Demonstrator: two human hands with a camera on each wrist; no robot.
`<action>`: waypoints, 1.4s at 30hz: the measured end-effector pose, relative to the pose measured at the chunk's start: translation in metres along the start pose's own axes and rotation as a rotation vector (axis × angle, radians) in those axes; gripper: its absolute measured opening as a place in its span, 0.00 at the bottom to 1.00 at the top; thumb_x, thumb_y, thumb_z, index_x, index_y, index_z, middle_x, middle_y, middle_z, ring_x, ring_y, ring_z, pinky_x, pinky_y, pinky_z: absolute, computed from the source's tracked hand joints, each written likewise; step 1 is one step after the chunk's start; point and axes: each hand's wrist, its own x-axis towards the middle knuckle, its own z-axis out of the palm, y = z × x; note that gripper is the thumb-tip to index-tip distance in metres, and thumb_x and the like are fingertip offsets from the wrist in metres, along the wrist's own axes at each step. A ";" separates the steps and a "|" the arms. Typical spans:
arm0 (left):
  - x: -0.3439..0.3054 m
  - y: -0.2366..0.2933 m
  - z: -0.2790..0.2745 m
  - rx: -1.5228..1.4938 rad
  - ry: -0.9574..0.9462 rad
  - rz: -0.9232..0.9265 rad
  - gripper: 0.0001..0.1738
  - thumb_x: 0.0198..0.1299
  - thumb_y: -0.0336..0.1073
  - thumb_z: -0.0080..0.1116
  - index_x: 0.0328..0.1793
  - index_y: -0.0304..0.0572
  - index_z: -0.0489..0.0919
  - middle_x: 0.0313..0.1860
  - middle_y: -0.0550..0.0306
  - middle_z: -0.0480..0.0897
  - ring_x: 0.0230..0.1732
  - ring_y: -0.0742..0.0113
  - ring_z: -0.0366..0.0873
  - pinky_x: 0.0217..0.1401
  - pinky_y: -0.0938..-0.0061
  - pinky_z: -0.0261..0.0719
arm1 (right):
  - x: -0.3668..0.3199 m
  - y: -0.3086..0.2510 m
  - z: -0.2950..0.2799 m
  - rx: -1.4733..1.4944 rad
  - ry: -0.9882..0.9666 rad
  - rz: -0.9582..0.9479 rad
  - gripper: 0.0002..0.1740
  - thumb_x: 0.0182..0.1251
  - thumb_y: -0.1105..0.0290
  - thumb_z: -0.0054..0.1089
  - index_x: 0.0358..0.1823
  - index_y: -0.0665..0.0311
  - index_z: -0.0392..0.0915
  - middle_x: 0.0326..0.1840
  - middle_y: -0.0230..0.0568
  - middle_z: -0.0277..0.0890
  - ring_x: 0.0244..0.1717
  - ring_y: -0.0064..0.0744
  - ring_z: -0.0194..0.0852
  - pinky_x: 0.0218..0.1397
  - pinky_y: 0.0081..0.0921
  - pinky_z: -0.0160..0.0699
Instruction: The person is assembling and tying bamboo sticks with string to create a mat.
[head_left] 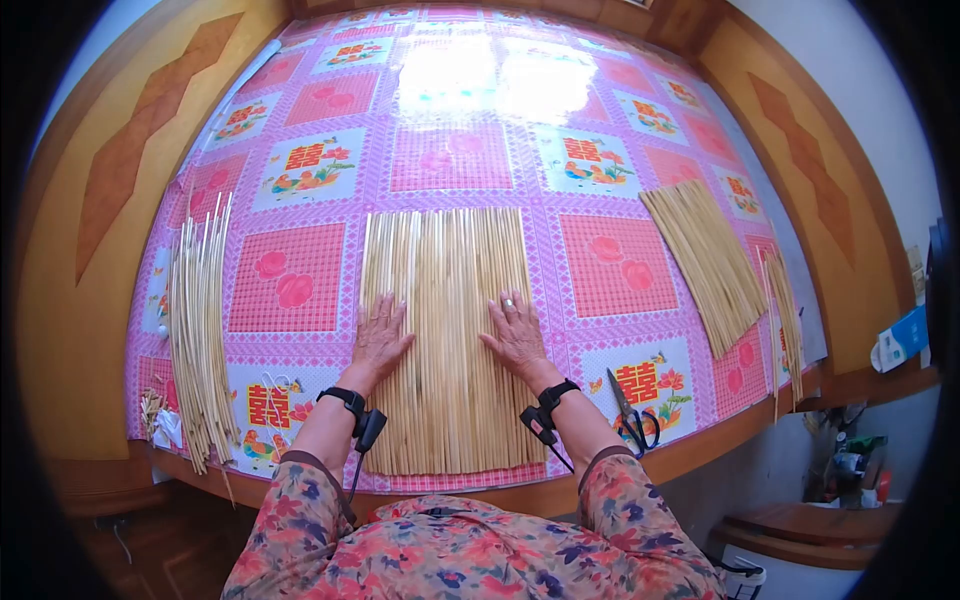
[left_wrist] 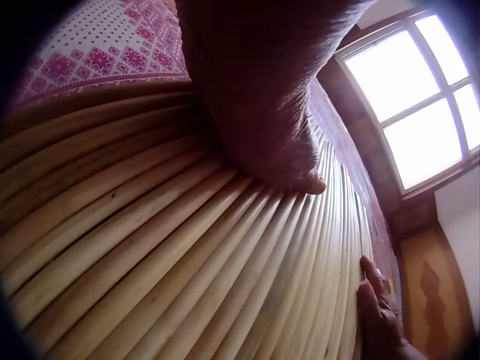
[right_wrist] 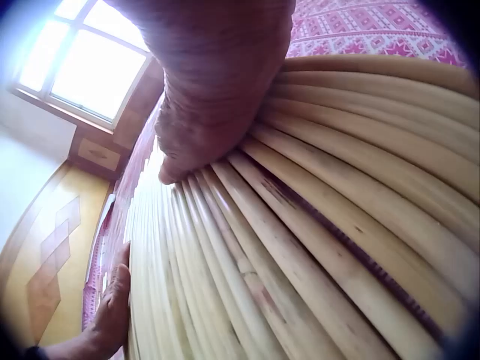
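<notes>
Head view, left hand: the left hand (head_left: 380, 340) lies palm down on the left side of the stalk panel (head_left: 447, 340), fingers extended forward; its grip is released.
Right hand: the right hand (head_left: 515, 337) rests likewise on the panel's right side, grip released, a ring (head_left: 508, 302) on one finger.
Stalk panel: pale, slender stalks laid side by side, running away from the person, at the middle of the platform's near edge; the right wrist view shows a dark gap between two of them.
Wrists: black straps (head_left: 342, 398) with small cameras, below them floral sleeves (head_left: 300, 500).
Scissors: black-handled scissors (head_left: 627, 405) by the near edge, right of the right forearm.
Second panel: a smaller stalk panel (head_left: 706, 265) set aslant toward the right edge, with a few loose stalks (head_left: 787, 320) just beyond it.
Long bundle: loose long stalks (head_left: 202, 330) along the left edge.
Near left corner: short stalk pieces (head_left: 153, 412) beside a crumpled white scrap (head_left: 168, 432).
Platform: wood-rimmed platform (head_left: 705, 440) under a pink patterned cover (head_left: 450, 160).
Far edge: a bright window (left_wrist: 409, 90), seen in both wrist views.
</notes>
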 end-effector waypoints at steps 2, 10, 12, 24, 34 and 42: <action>0.000 -0.003 0.005 -0.003 0.003 -0.004 0.36 0.56 0.53 0.43 0.67 0.45 0.54 0.70 0.49 0.46 0.72 0.56 0.36 0.69 0.55 0.29 | 0.000 0.007 0.009 0.019 -0.035 0.024 0.36 0.58 0.45 0.44 0.64 0.56 0.54 0.67 0.46 0.47 0.70 0.46 0.35 0.68 0.45 0.33; -0.002 -0.003 0.010 0.009 0.040 -0.009 0.37 0.54 0.53 0.46 0.68 0.49 0.53 0.70 0.50 0.47 0.71 0.57 0.37 0.69 0.55 0.28 | -0.002 0.008 0.004 0.076 -0.061 0.049 0.37 0.56 0.45 0.46 0.64 0.53 0.54 0.68 0.48 0.44 0.70 0.45 0.33 0.69 0.45 0.30; -0.002 -0.003 0.007 -0.028 0.033 -0.021 0.37 0.51 0.50 0.50 0.67 0.44 0.55 0.69 0.46 0.48 0.71 0.55 0.39 0.69 0.55 0.28 | -0.002 0.009 0.005 0.079 -0.065 0.054 0.37 0.56 0.45 0.46 0.64 0.53 0.54 0.68 0.48 0.44 0.70 0.45 0.33 0.69 0.45 0.29; -0.001 -0.003 0.013 -0.004 0.031 -0.026 0.39 0.49 0.48 0.52 0.67 0.44 0.54 0.70 0.49 0.46 0.71 0.56 0.37 0.70 0.55 0.28 | -0.004 0.009 0.007 0.130 -0.068 0.067 0.35 0.58 0.44 0.42 0.64 0.55 0.55 0.69 0.50 0.40 0.71 0.46 0.30 0.70 0.43 0.26; -0.002 -0.001 0.016 0.029 0.098 0.010 0.38 0.49 0.48 0.51 0.66 0.43 0.55 0.70 0.48 0.47 0.71 0.56 0.38 0.70 0.55 0.27 | 0.026 -0.019 -0.021 0.108 -0.080 0.087 0.35 0.56 0.48 0.48 0.62 0.57 0.56 0.67 0.49 0.45 0.70 0.47 0.35 0.69 0.46 0.28; -0.004 0.003 0.005 -0.005 0.033 -0.035 0.38 0.50 0.48 0.52 0.67 0.45 0.54 0.70 0.49 0.47 0.71 0.56 0.38 0.69 0.55 0.29 | 0.031 -0.019 0.017 0.096 -0.033 -0.040 0.36 0.57 0.42 0.40 0.63 0.55 0.56 0.68 0.46 0.44 0.71 0.44 0.32 0.69 0.46 0.24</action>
